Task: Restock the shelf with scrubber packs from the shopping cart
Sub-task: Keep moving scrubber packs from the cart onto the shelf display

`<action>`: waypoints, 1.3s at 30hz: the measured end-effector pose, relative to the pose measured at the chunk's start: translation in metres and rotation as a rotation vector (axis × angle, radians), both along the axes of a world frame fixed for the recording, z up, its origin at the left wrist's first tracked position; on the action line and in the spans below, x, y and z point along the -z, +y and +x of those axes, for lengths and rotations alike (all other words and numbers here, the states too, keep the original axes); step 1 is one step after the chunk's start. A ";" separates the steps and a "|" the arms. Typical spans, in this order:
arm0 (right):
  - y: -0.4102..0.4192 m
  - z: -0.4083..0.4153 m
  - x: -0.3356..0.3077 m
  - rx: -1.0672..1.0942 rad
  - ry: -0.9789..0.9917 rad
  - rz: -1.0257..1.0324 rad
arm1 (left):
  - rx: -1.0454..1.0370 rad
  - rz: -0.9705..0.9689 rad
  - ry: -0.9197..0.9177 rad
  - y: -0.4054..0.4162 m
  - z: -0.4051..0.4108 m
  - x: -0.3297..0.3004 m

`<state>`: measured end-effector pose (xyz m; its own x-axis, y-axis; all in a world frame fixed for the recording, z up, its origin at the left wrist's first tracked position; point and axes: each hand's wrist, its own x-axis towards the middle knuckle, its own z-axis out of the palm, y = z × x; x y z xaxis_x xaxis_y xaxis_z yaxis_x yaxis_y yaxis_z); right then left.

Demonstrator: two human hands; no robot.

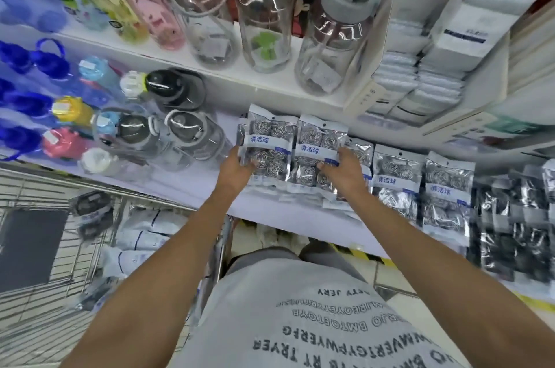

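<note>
Starting at the near left, the cart (90, 235) is seen beside the person, with what appear to be further packs lying in it, blurred. On the shelf (192, 187) above it, bottles (168, 130) occupy the left part.

The left pack (264, 148) is held by the left hand (237, 168), whose thumb lies over the front face at the pack's near left corner; the other fingers are hidden behind. The right pack (318, 154) stands touching it and is gripped at its near right edge by the right hand (345, 169), fingers curled over the front. Both packs are propped upright on the shelf, above flat-lying stock. The hands are apart, one pack each.

Further right, a row of packs (420, 184) is already shelved, with towels (432, 79) on the far tier.

Handling is judged as follows: the packs are light, springy steel-wool balls in glossy film, so they are compressible, slippery and prone to toppling or sliding. A hold at the side edges or lower corners, where the film is backed by a ball, is advised. Fragility is judged low.
</note>
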<state>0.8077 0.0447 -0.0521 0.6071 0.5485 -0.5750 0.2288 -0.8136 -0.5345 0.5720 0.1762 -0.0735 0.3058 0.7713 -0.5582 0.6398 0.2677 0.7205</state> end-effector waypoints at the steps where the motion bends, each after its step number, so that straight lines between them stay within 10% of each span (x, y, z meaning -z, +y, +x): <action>1: -0.003 -0.001 -0.005 -0.069 -0.034 0.007 | 0.010 0.044 0.028 -0.006 -0.004 -0.006; 18: -0.041 -0.120 -0.067 -1.207 -0.173 0.302 | -0.357 0.264 0.447 -0.209 -0.115 -0.080; 39: -0.031 -0.341 -0.029 -1.613 -0.132 0.194 | -0.912 0.148 0.397 -0.318 -0.291 -0.040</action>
